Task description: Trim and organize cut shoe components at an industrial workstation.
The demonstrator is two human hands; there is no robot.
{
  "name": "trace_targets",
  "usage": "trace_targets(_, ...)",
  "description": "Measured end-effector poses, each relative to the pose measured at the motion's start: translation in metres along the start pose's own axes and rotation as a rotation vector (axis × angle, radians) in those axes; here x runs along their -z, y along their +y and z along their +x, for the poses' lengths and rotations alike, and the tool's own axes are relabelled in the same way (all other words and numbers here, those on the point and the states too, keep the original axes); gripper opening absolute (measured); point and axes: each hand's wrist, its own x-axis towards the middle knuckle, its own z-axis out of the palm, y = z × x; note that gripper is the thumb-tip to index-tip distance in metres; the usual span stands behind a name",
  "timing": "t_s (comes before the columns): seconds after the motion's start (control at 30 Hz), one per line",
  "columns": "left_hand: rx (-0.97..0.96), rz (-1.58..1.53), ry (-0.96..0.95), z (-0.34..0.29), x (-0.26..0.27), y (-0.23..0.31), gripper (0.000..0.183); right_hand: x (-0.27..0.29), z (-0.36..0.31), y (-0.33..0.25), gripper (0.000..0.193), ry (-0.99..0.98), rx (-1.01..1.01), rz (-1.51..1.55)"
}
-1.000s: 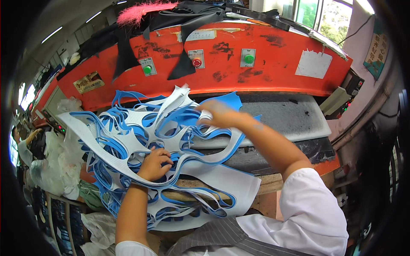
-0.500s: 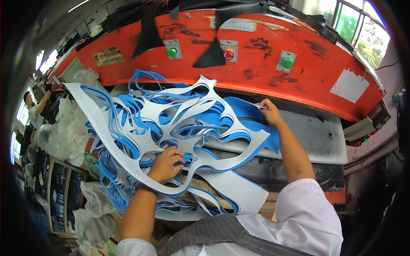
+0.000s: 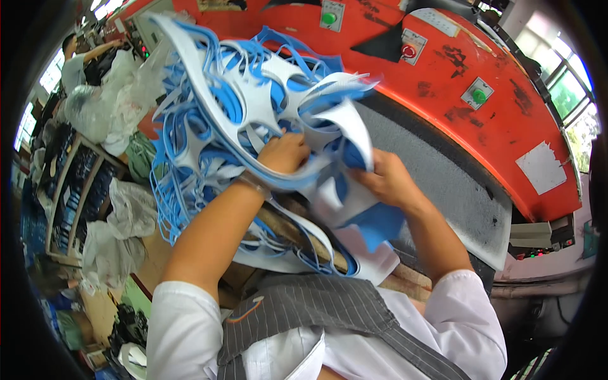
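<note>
A big tangled heap of foam sheet offcuts, white on one face and blue on the other, is full of curved cut-out holes. My left hand is closed on the heap's near middle, its fingertips partly hidden among the strips. Close by on the right, my right hand grips the edge of bent offcuts. Below it hangs a blue flap, blurred by motion. Thin blue strips dangle from the heap's left side.
Behind the heap runs a red machine beam with green and red push buttons. A grey cutting board lies beneath it. Plastic bags and a shelf rack stand at left. Another person works far left.
My right hand has come nearer to my left hand, pulling its offcuts in off the board. The heap is bunched and lifted more. The view has turned, so the machine sits farther right.
</note>
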Motion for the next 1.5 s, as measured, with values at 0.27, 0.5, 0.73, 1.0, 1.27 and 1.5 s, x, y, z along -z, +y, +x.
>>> trace_targets(0.27,0.086,0.479,0.161,-0.117,-0.013,0.003,0.02,-0.118,0.118,-0.058,0.016,0.247,0.17,-0.518)
trace_targets(0.5,1.098,-0.294,0.973,-0.357,-0.047,-0.006,0.054,-0.184,0.142,-0.019,0.016,0.216,0.277,-0.85)
trace_targets(0.73,1.024,-1.552,0.83,-0.336,-0.108,-0.06,0.073,-0.196,0.153,-0.026,0.017,0.227,0.247,-0.872)
trace_targets(1.0,0.468,-0.64,0.78,-0.224,0.157,-0.008,0.027,-0.185,0.159,-0.02,0.017,0.157,0.273,-0.802)
trace_targets(1.27,-0.2,-0.056,1.056,0.087,0.151,0.003,0.017,-0.149,0.13,0.012,0.031,0.037,0.296,-0.203)
trace_targets(1.5,0.293,-0.099,0.404,0.117,0.006,-0.055,0.02,-0.042,-0.023,0.093,0.062,0.048,0.178,-0.351)
